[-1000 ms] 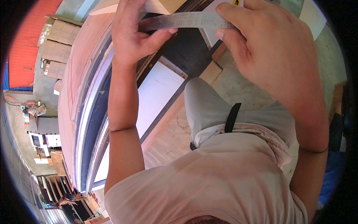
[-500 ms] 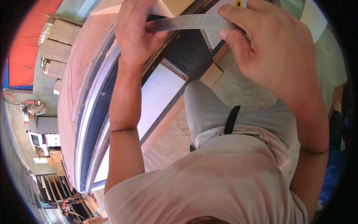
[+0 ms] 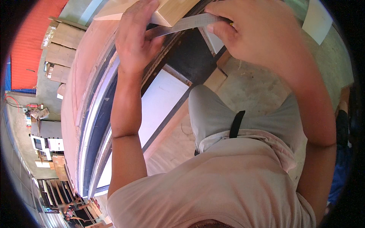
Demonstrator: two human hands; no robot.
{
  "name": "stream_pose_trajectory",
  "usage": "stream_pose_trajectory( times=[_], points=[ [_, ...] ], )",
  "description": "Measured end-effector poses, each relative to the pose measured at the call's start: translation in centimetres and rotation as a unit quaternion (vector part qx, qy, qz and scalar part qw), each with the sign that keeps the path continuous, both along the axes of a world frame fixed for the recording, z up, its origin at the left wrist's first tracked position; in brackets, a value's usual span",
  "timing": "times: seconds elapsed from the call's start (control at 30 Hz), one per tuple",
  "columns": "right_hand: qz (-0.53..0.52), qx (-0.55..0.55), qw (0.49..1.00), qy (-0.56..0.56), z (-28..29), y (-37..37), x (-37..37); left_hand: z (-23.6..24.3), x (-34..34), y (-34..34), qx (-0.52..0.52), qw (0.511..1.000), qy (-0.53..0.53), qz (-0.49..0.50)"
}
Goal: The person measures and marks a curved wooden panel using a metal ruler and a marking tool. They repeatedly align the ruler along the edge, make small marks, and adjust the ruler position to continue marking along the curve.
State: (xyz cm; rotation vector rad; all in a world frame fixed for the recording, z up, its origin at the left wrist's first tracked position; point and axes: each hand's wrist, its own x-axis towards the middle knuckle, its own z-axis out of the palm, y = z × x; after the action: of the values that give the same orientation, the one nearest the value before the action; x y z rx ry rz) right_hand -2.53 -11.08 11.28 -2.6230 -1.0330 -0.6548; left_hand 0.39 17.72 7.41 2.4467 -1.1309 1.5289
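Observation:
A grey metal strip printed with fine rows of marks, apparently a tape measure blade (image 3: 189, 23), stretches between my two hands. My left hand (image 3: 131, 43) is closed at the blade's left end, its fingers up against a pale wooden piece (image 3: 174, 12) with a squared corner. The blade passes just below that corner. My right hand (image 3: 253, 32) pinches the blade's other end between thumb and fingers. A small bit of yellow shows in that grip; the rest is hidden behind the hand.
The wood lies on a long pinkish worktop (image 3: 89, 64) with metal rails (image 3: 95, 129) along its edge. Below is a dark machine frame with a white panel (image 3: 165, 97). Cardboard boxes (image 3: 64, 49) stand at the left; a white sheet (image 3: 317, 22) is at upper right.
My right hand has moved left and slightly up, so less blade shows between my hands. The wooden piece appears lower in view. My left hand keeps its hold.

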Motion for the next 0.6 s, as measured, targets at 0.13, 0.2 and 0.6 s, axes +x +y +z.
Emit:
stream_pose_trajectory(
  times=[0.13,0.2,0.6],
  points=[
    [0.006,-0.010,1.000,0.004,-0.5,-0.1,1.4,0.0,-0.8,-0.5,-0.005,1.000,0.019,0.015],
    [0.029,0.017,0.999,0.001,-1.0,-0.5,1.9,0.1,-0.7,-0.7,-0.006,1.000,0.014,0.016],
    [0.025,0.013,1.000,0.014,-0.8,-2.2,1.2,1.5,-3.3,-2.6,-0.010,0.993,0.089,0.075]
  ],
)
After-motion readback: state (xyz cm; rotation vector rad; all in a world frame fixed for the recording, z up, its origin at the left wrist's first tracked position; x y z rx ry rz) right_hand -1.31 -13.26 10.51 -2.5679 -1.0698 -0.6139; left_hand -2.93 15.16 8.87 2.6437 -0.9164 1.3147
